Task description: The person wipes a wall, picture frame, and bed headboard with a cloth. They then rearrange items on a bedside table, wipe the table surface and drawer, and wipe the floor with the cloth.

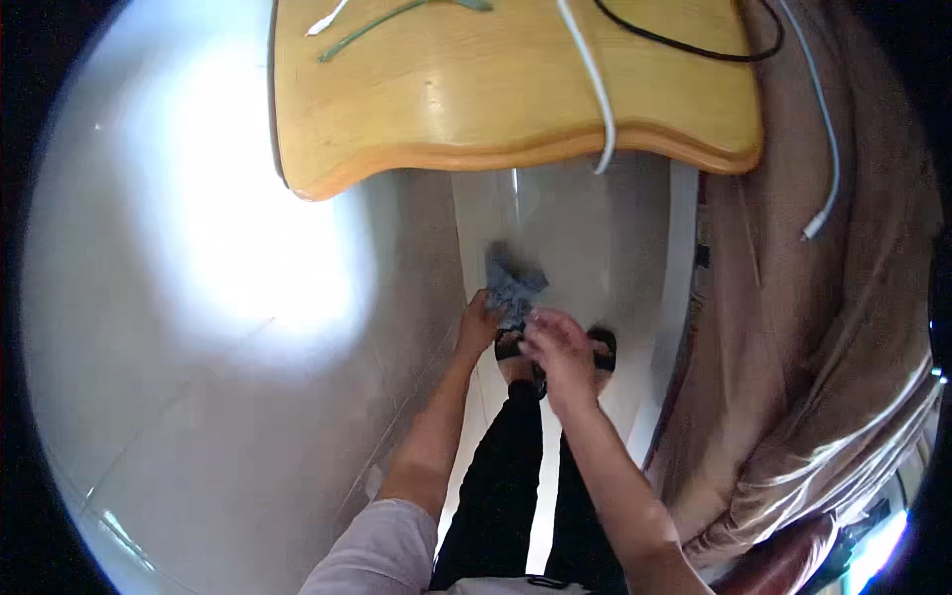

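Note:
A crumpled grey-blue cloth (514, 286) hangs in front of my body, above the tiled floor. My left hand (480, 322) is closed on its left edge. My right hand (557, 347) is just to the right of the cloth's lower part, with its fingers curled and somewhat blurred; whether they touch or hold the cloth is not clear. Below my hands, my feet in dark sandals (603, 349) stand on the floor.
A wooden table (446, 109) with a wavy front edge stands ahead, bearing a white cable (592, 74), a black cable (684, 45) and a green strap (372, 28). Brown fabric (773, 347) covers furniture on the right, with another white cable (831, 149) on it. Bright glare lies on the left floor.

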